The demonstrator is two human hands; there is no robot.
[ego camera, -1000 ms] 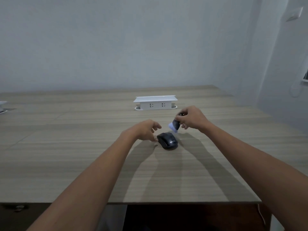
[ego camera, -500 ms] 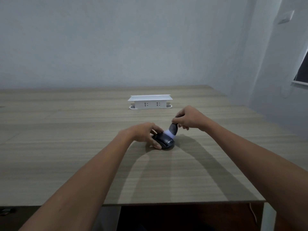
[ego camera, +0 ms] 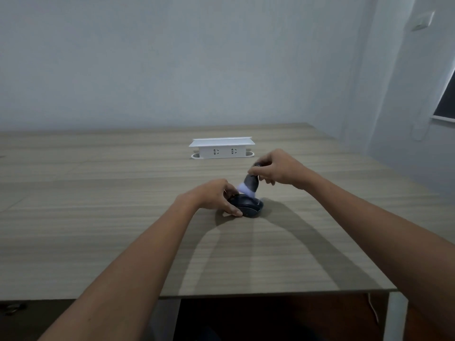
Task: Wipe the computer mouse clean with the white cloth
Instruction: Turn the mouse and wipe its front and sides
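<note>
A black computer mouse (ego camera: 249, 207) lies on the wooden table (ego camera: 98, 217), slightly right of centre. My left hand (ego camera: 213, 196) grips its left side, thumb at the near edge and fingers over the far edge. My right hand (ego camera: 278, 168) hovers just above and behind the mouse, pinching a small dark-handled cleaning tool (ego camera: 251, 182). The tool points down and to the left, and its soft white tip (ego camera: 246, 190) touches the top of the mouse. No separate loose cloth is visible.
A white socket box (ego camera: 221, 148) stands on the table behind the hands. The table's front edge (ego camera: 270, 294) runs close to me and its right edge falls away near the wall. A dark window (ego camera: 446, 102) is at far right.
My left hand has closed onto the mouse's left side. My right hand has brought the white tip down onto the mouse and keeps it there. The view has shifted slightly.
</note>
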